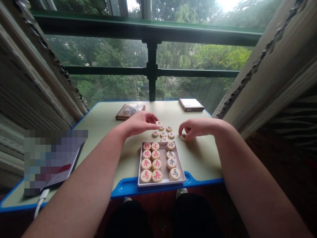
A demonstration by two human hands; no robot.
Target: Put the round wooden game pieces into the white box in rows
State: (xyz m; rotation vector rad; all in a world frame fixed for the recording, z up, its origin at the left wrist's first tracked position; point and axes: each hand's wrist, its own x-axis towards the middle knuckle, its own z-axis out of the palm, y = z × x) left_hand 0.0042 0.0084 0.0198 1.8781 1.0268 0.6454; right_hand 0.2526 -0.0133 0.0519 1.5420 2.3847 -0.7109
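Between the thumb and fingers of my left hand (142, 122) is a round Chinese chess piece (159, 123) with a black character, held just above another piece. My right hand (196, 128) has its fingers closed on a second chess piece (183, 137) at the table surface, partly hidden by the fingertips. Several loose black-character pieces (163, 134) lie between my hands. Nearer to me sits a shallow white box (165, 183). Red-character pieces (156, 164) fill two columns at its left, and black-character pieces (171, 163) form one column at its right.
The pale table (104, 119) has a blue rim with a moulded recess (123, 188) at the front. A brown box (123, 112) lies at the back left, and a flat white-topped box (191, 104) at the back right. A tablet-like device (61, 175) with a white cable (41, 201) is at left.
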